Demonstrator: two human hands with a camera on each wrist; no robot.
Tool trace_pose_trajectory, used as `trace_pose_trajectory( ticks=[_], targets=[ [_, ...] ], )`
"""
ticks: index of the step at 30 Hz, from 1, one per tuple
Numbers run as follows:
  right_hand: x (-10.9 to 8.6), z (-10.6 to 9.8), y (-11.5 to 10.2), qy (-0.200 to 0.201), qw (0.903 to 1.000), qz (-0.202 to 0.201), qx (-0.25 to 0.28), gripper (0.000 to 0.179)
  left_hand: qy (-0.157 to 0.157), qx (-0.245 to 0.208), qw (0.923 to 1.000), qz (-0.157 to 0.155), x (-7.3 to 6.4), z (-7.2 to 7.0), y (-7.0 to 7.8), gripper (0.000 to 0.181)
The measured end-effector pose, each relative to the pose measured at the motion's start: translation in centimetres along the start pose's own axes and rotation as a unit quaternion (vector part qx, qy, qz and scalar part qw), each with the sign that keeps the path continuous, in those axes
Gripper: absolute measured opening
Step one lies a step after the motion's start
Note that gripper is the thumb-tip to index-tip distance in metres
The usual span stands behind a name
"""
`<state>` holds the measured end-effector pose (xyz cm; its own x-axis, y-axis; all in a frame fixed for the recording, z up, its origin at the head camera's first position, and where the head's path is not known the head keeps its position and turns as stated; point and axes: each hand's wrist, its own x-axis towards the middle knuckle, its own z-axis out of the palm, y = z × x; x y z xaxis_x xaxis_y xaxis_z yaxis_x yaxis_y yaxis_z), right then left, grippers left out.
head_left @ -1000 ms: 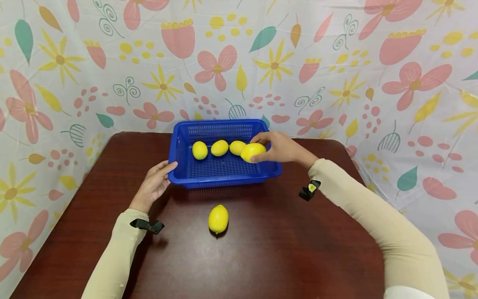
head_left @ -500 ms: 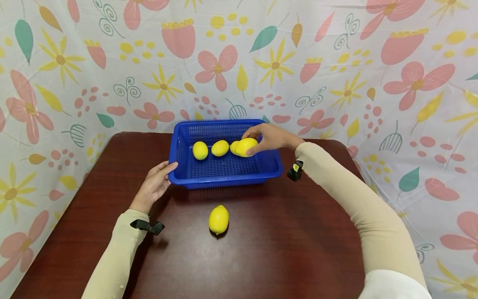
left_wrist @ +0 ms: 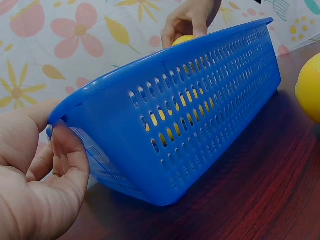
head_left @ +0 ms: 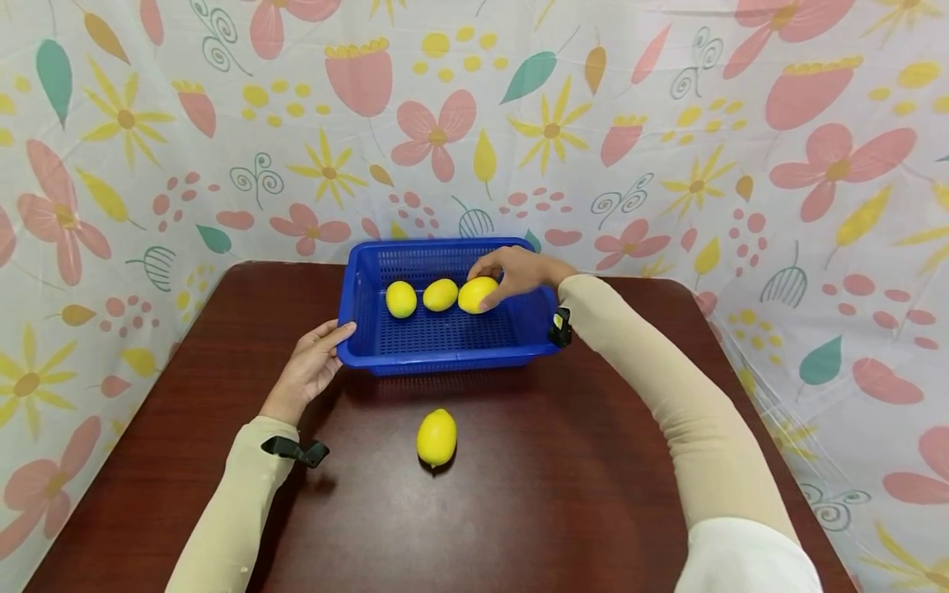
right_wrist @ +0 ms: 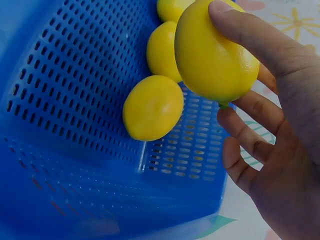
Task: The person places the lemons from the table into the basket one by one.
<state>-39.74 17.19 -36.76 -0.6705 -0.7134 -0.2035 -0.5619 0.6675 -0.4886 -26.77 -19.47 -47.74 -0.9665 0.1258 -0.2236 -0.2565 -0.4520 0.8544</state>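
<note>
A blue slotted basket (head_left: 385, 350) stands at the far middle of a dark wooden table (head_left: 563, 494). My right hand (head_left: 519, 272) reaches over its right side and grips a yellow lemon (head_left: 477, 295) just above the floor. Two more lemons (head_left: 401, 298) (head_left: 441, 294) lie in a row to its left. The right wrist view shows the held lemon (right_wrist: 215, 50) above three others, the nearest lemon (right_wrist: 152, 107) right under it. My left hand (head_left: 315, 362) holds the basket's front left corner (left_wrist: 57, 122), thumb on the rim. One lemon (head_left: 437, 437) lies loose in front of the basket.
A floral cloth (head_left: 148, 165) walls in the table at the back and on both sides. The table's left edge runs close to my left sleeve (head_left: 237, 494). Bare wood stretches in front of the basket around the loose lemon (left_wrist: 310, 90).
My right hand has carried its lemon leftward and deeper into the basket, up against the row, where it now covers the third lemon. The left hand and the loose lemon have stayed put.
</note>
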Motion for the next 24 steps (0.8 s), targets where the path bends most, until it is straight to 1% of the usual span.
trace_pose_trajectory(
  ticks=[4, 9, 12, 16, 18, 24],
  targets=[
    [0.9, 0.4, 0.4, -0.004, 0.9999, 0.010, 0.009, 0.054, -0.007, -0.004, 1.0000, 0.006, 0.1, -0.1, -0.1, 0.013],
    [2.0, 1.2, 1.0, -0.032, 0.9992, 0.017, 0.018, 0.055, -0.008, -0.006, 0.9999, 0.008, 0.2, -0.1, -0.1, 0.011],
    [2.4, 1.5, 1.2, -0.050, 0.9983, 0.028, 0.008, 0.059, -0.004, -0.004, 1.0000, 0.007, 0.2, 0.0, -0.2, 0.012],
    [2.9, 1.7, 1.4, -0.065, 0.9970, 0.040, -0.010, 0.061, -0.005, -0.001, 1.0000, 0.006, 0.1, 0.0, -0.2, 0.018],
    [3.1, 1.8, 1.3, -0.073, 0.9966, 0.036, -0.014, 0.060, -0.006, 0.001, 1.0000, 0.005, 0.1, 0.1, -0.1, 0.021],
    [3.8, 2.2, 1.1, -0.094, 0.9954, 0.016, -0.006, 0.059, -0.003, -0.003, 1.0000, 0.007, 0.2, 0.0, -0.1, 0.020]
  ],
)
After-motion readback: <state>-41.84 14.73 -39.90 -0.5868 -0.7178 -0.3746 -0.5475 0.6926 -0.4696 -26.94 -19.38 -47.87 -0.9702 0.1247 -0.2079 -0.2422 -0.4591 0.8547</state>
